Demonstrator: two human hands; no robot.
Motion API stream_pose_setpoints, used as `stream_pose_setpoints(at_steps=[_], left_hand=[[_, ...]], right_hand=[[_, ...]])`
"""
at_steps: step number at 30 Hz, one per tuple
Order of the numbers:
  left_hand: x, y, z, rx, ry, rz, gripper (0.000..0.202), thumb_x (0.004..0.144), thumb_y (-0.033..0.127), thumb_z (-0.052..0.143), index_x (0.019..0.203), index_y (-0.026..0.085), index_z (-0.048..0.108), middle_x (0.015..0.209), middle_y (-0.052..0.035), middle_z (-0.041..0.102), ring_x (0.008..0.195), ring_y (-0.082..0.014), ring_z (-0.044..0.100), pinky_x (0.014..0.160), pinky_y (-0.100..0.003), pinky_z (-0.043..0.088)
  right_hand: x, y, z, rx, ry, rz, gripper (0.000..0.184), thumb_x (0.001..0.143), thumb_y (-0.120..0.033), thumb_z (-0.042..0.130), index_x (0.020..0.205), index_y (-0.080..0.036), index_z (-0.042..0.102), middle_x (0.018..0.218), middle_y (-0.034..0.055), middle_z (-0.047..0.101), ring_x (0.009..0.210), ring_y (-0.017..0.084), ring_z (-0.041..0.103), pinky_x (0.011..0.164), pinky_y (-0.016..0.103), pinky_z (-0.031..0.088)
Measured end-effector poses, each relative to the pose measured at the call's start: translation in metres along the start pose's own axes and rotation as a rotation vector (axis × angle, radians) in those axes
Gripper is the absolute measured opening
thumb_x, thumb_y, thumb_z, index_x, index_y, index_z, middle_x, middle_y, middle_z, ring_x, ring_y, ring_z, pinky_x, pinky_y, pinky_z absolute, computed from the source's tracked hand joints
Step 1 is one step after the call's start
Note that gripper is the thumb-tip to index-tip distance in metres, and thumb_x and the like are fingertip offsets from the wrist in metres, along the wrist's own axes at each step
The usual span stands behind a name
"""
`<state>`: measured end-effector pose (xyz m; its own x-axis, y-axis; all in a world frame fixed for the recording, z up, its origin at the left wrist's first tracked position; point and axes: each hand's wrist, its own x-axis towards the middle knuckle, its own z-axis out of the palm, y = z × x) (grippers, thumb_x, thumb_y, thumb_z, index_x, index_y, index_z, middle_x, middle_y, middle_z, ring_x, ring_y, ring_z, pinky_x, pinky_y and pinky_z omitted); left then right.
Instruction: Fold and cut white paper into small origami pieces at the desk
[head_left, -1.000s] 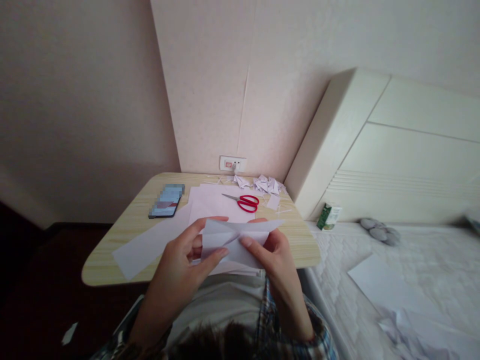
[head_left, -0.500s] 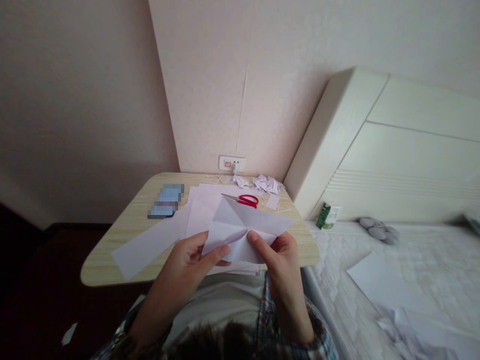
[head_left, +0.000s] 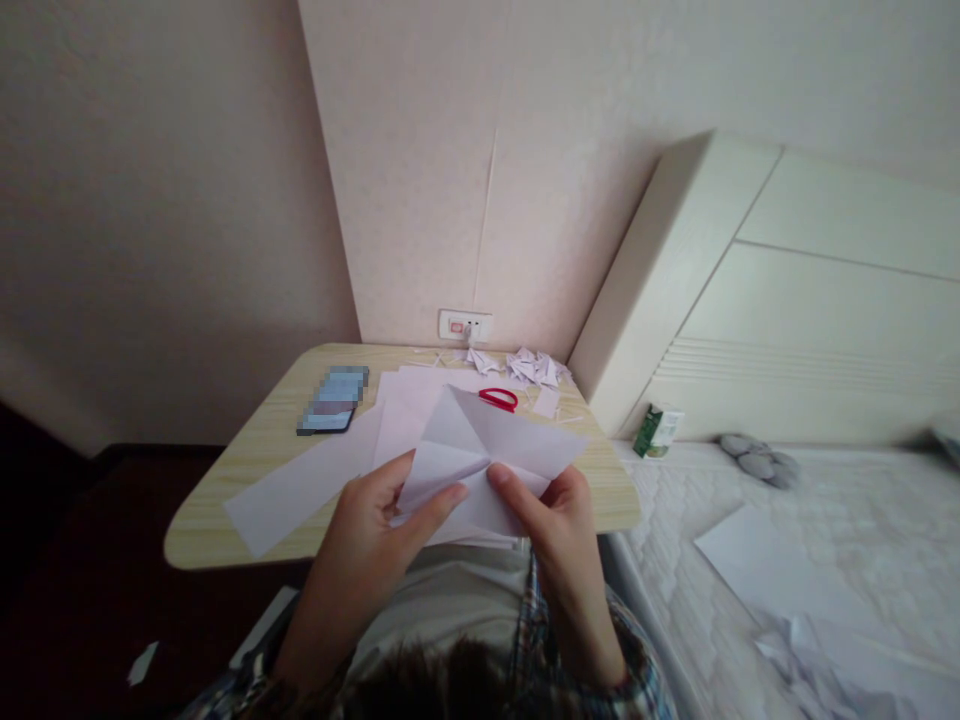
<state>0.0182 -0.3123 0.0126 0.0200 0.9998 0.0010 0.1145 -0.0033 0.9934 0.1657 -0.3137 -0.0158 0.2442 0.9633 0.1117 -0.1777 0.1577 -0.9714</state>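
A creased white sheet of paper [head_left: 480,445] is held up over the near edge of the small wooden table [head_left: 270,445]. My left hand [head_left: 375,530] pinches its lower left part between thumb and fingers. My right hand [head_left: 551,520] grips its lower right part, thumb on top near the centre crease. The paper's upper flap stands open toward the wall and hides most of the red scissors [head_left: 499,398] behind it.
On the table lie a phone [head_left: 332,402], flat white sheets [head_left: 300,485] and a heap of small folded paper pieces [head_left: 529,367] by the wall socket [head_left: 465,326]. To the right are a bed with a headboard [head_left: 750,300], a green carton [head_left: 656,430], grey stones [head_left: 754,460] and loose paper [head_left: 765,570].
The folded paper has been opened out: its upper flap rose and spread toward the wall, covering the scissors. Both hands stayed on its lower edge, thumbs shifting toward the centre.
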Motion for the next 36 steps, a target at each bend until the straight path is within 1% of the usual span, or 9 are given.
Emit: stream_pose_setpoints(at_steps=[5, 9, 12, 16, 20, 25, 30, 33, 36], left_hand=[[0.0019, -0.0037, -0.0038, 0.107, 0.003, 0.063, 0.02, 0.072, 0.04, 0.073, 0.07, 0.02, 0.072, 0.068, -0.0016, 0.077, 0.067, -0.0232, 0.07, 0.06, -0.025, 0.055], [0.0006, -0.0017, -0.0025, 0.072, 0.021, 0.059, 0.015, 0.071, 0.036, 0.072, 0.07, 0.021, 0.073, 0.069, 0.0002, 0.077, 0.068, -0.0214, 0.071, 0.064, -0.024, 0.055], [-0.0008, 0.0014, -0.0018, 0.021, 0.0, 0.025, 0.015, 0.071, 0.036, 0.072, 0.072, 0.021, 0.074, 0.071, -0.0006, 0.078, 0.071, -0.0219, 0.072, 0.066, -0.025, 0.056], [0.0002, 0.0023, -0.0031, 0.004, -0.041, -0.005, 0.016, 0.072, 0.036, 0.07, 0.069, 0.02, 0.073, 0.067, -0.0014, 0.076, 0.067, -0.0228, 0.071, 0.062, -0.026, 0.057], [0.003, -0.0005, -0.0045, -0.007, -0.08, -0.006, 0.017, 0.073, 0.037, 0.07, 0.07, 0.021, 0.072, 0.065, -0.0001, 0.075, 0.064, -0.0214, 0.071, 0.058, -0.025, 0.056], [0.003, -0.002, -0.0066, 0.015, -0.088, 0.002, 0.018, 0.072, 0.038, 0.072, 0.068, 0.021, 0.069, 0.061, 0.0008, 0.073, 0.063, -0.0218, 0.072, 0.058, -0.024, 0.056], [0.0018, -0.0009, -0.0089, 0.052, -0.121, 0.055, 0.025, 0.078, 0.038, 0.065, 0.06, 0.022, 0.07, 0.062, 0.0003, 0.073, 0.065, -0.0204, 0.072, 0.06, -0.022, 0.055], [0.0023, -0.0012, -0.0091, 0.053, -0.095, 0.072, 0.027, 0.079, 0.038, 0.064, 0.058, 0.022, 0.07, 0.062, -0.0002, 0.073, 0.066, -0.0215, 0.072, 0.061, -0.023, 0.055], [0.0024, -0.0011, -0.0089, 0.048, -0.026, 0.054, 0.025, 0.077, 0.039, 0.065, 0.06, 0.021, 0.07, 0.063, -0.0003, 0.073, 0.066, -0.0222, 0.072, 0.063, -0.025, 0.057]], right_hand=[[0.0009, -0.0001, -0.0007, 0.03, -0.038, 0.039, 0.03, 0.062, -0.037, 0.086, 0.084, -0.019, 0.078, 0.087, 0.0039, 0.081, 0.082, 0.023, 0.073, 0.073, 0.031, 0.057], [0.0026, 0.0009, -0.0016, 0.045, -0.05, 0.046, 0.027, 0.063, -0.034, 0.086, 0.085, -0.019, 0.079, 0.088, 0.0037, 0.081, 0.081, 0.022, 0.073, 0.073, 0.03, 0.057], [0.0028, 0.0001, -0.0017, 0.037, -0.04, 0.064, 0.025, 0.065, -0.033, 0.084, 0.084, -0.019, 0.079, 0.087, 0.0042, 0.082, 0.077, 0.022, 0.073, 0.07, 0.03, 0.057], [0.0026, -0.0008, -0.0012, 0.056, -0.029, 0.053, 0.024, 0.064, -0.031, 0.085, 0.083, -0.019, 0.079, 0.088, 0.004, 0.082, 0.077, 0.023, 0.073, 0.071, 0.031, 0.058], [0.003, 0.0013, -0.002, 0.074, -0.013, 0.047, 0.026, 0.065, -0.032, 0.085, 0.087, -0.019, 0.079, 0.086, 0.004, 0.081, 0.076, 0.023, 0.072, 0.067, 0.031, 0.058], [0.0044, 0.0034, -0.0062, 0.083, 0.055, 0.006, 0.028, 0.067, -0.031, 0.083, 0.091, -0.018, 0.078, 0.086, 0.0058, 0.081, 0.084, 0.026, 0.072, 0.072, 0.033, 0.057], [0.0055, 0.0032, -0.0064, 0.105, 0.088, -0.003, 0.036, 0.066, -0.031, 0.084, 0.099, -0.017, 0.078, 0.085, 0.005, 0.08, 0.08, 0.024, 0.071, 0.07, 0.031, 0.057], [0.0057, 0.0015, -0.0045, 0.083, 0.073, -0.029, 0.035, 0.067, -0.032, 0.083, 0.1, -0.018, 0.077, 0.087, 0.0048, 0.08, 0.086, 0.024, 0.072, 0.076, 0.032, 0.057], [0.0056, -0.0008, -0.0036, 0.041, 0.022, -0.017, 0.035, 0.068, -0.034, 0.081, 0.099, -0.018, 0.077, 0.09, 0.0051, 0.08, 0.09, 0.026, 0.072, 0.08, 0.034, 0.057]])
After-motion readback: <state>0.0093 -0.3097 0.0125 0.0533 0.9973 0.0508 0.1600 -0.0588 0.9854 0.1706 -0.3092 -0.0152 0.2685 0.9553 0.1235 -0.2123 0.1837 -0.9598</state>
